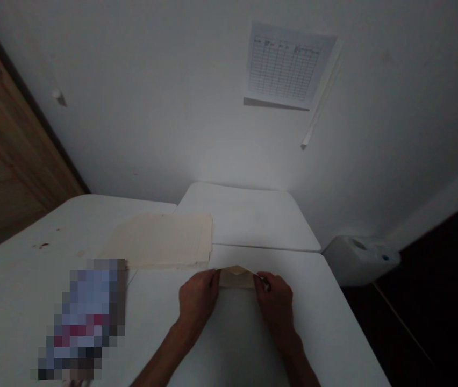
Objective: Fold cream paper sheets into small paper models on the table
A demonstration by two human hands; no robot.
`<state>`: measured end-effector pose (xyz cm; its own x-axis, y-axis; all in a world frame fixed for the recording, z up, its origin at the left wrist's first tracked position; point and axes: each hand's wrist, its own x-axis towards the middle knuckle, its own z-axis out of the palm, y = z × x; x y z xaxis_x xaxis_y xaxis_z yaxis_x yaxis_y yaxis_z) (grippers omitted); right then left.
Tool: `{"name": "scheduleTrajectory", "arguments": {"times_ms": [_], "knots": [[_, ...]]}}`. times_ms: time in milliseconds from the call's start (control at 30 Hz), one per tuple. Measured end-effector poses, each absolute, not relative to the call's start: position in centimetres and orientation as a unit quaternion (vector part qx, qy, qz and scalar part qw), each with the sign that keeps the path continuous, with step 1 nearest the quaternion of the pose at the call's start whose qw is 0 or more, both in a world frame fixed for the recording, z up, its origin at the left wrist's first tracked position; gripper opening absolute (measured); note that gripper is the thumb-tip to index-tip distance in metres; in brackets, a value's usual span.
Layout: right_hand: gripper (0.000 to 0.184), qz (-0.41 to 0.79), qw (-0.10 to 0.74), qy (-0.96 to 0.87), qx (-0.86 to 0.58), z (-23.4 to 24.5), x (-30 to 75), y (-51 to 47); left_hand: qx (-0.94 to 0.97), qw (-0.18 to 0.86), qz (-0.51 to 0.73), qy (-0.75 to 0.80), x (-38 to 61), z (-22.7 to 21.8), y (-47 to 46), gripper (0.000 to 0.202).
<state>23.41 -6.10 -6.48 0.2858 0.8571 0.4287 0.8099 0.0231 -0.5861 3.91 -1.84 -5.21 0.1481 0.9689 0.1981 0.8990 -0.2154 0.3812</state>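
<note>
My left hand (200,294) is closed on the left end of a folded piece of beige paper (236,279), thumb and fingers pinching its edge. At the other end my right hand (276,300) grips the same paper. The paper bows a little between the hands, and a pointed fold shows at its top middle. Something small and dark shows by the right fingers, too dim to make out. Beyond the left hand lies a flat stack of beige sheets (164,241), its edges slightly uneven.
White tables (253,217) stand together against the wall. A pixelated blue and red item (86,309) lies at left. A printed table sheet (285,67) hangs on the wall. On the floor at right stands a white plastic canister (350,263). Wooden boards (7,140) are at far left.
</note>
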Motion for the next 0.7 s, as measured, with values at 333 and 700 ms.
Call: {"name": "scheduleTrajectory", "arguments": {"times_ms": [333,700], "knots": [[0.026,0.006,0.274,-0.613,-0.741,-6.0,23.1,-6.4,0.788,0.026,0.202,0.581,3.8,-7.1,-1.8,0.029],[0.028,-0.003,0.311,-0.606,-0.732,-6.0,23.0,-6.5,0.778,0.003,0.183,0.601,4.3,-6.0,-2.1,0.038]]}}
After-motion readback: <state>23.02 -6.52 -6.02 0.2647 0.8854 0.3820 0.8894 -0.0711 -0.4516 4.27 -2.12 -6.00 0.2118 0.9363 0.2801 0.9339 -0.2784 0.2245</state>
